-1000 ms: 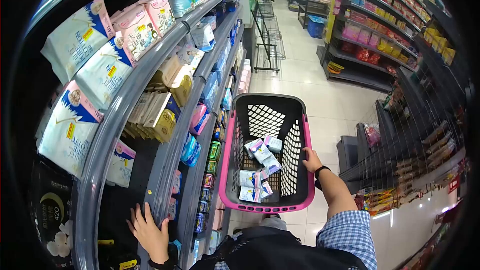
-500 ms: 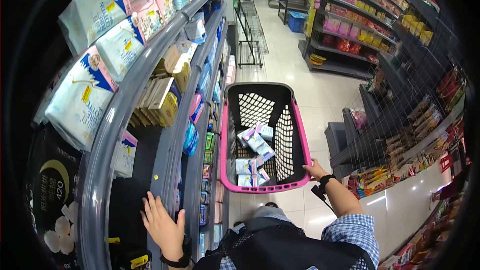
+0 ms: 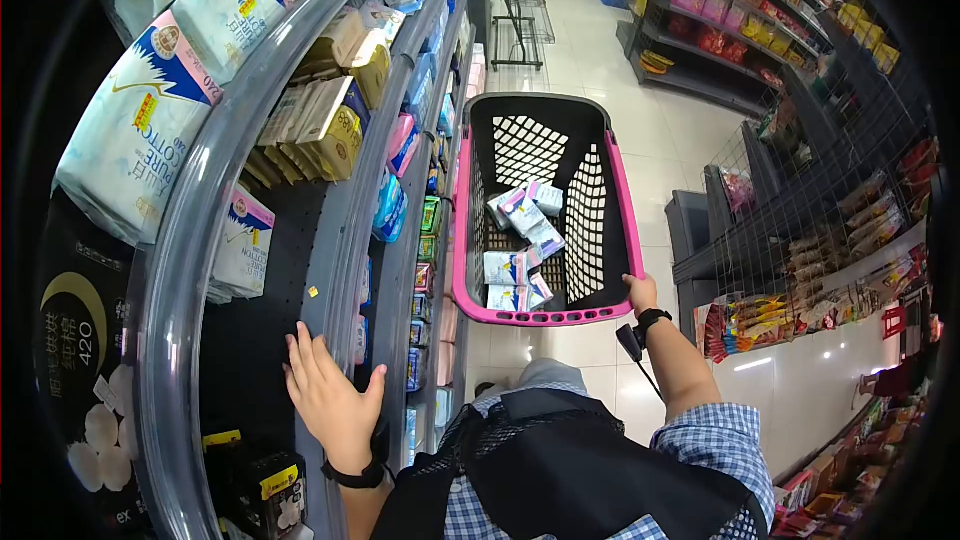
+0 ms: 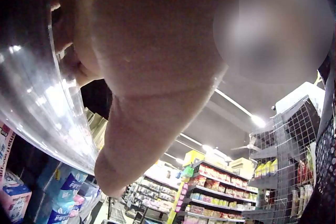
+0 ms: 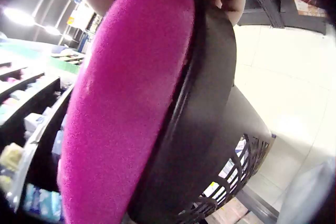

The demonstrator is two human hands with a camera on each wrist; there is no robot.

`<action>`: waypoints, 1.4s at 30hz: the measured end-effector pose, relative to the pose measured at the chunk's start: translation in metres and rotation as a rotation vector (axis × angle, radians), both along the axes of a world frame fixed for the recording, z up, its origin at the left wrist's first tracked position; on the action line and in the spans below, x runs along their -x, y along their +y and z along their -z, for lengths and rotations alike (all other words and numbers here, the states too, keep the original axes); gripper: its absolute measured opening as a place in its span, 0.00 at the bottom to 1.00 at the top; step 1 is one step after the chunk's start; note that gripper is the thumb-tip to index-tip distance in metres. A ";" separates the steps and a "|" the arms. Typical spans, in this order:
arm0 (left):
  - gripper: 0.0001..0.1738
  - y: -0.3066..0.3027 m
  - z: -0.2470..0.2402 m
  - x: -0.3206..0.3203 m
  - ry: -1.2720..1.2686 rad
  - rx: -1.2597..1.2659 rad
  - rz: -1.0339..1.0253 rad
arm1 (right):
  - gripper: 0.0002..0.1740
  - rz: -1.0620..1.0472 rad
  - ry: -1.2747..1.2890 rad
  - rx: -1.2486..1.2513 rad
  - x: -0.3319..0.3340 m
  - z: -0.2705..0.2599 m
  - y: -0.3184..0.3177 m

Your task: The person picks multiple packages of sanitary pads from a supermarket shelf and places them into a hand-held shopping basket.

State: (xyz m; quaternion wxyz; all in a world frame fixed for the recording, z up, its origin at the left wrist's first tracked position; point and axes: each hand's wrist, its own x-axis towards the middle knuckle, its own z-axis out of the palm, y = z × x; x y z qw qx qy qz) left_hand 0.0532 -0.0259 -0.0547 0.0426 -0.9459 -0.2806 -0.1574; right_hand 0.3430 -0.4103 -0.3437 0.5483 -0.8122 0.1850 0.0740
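Note:
A black shopping basket with a pink rim (image 3: 461, 230) stands in front of the person's body. Several white-and-blue packs (image 3: 520, 210) lie in it, towards its left side and near end. My right hand (image 3: 642, 294) grips the rim at the near right corner; in the right wrist view its fingers (image 5: 233, 3) curl round the pink-and-black edge. On the left, my left hand (image 3: 335, 400) lies over a grey shelf's edge with its fingers extended, holding nothing. Just beyond its fingertips is a small yellow tag (image 3: 313, 292) on the shelf.
Shelves along the left hold large pad packs (image 3: 140, 130), gold-and-beige packs (image 3: 335, 130) and a white pack (image 3: 243, 245); black packs (image 3: 265, 485) sit below. To the right are a wire rack (image 3: 760, 155) and hanging snack bags. The tiled aisle (image 3: 585, 50) runs ahead past a wire stand (image 3: 515, 10).
My right hand has shifted back along the basket's rim from its right side to the near corner. The head view has tilted down. My left hand still lies over the shelf edge.

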 end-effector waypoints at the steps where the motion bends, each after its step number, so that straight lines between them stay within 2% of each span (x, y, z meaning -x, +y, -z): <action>1: 0.40 0.000 0.001 0.000 -0.003 -0.001 -0.003 | 0.16 0.008 -0.015 -0.042 0.003 -0.002 0.001; 9: 0.39 0.001 0.005 0.002 -0.034 -0.015 0.006 | 0.16 -0.004 -0.030 0.000 0.006 -0.015 0.003; 14: 0.38 0.001 0.003 0.004 -0.025 -0.025 0.015 | 0.17 -0.020 -0.019 -0.002 0.005 -0.004 -0.001; 17: 0.38 0.002 0.003 0.003 -0.027 -0.015 0.021 | 0.17 -0.027 -0.084 -0.073 0.004 -0.002 -0.001; 34: 0.38 0.004 0.006 0.003 -0.033 -0.019 0.024 | 0.14 -0.037 0.006 -0.172 0.011 -0.024 0.002; 42: 0.39 0.004 0.007 0.002 -0.025 -0.010 0.008 | 0.14 -0.036 -0.083 -0.176 0.007 -0.002 -0.005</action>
